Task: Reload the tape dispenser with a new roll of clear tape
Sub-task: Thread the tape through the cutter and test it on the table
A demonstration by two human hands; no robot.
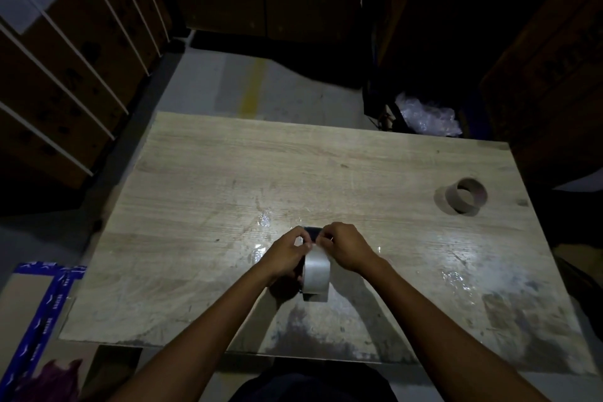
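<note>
A roll of clear tape stands on edge in a dark tape dispenser near the middle of the wooden table. Most of the dispenser is hidden by the roll and my hands. My left hand grips the dispenser and roll from the left side. My right hand pinches at the top front of the roll, where the tape meets the dispenser's front end. An empty brown cardboard core lies on the table at the far right.
Stacked cardboard boxes stand to the left and behind. A crumpled plastic bag lies beyond the table's far right corner. A flat carton with blue tape lies on the floor at the lower left. Shiny tape scraps stick to the tabletop.
</note>
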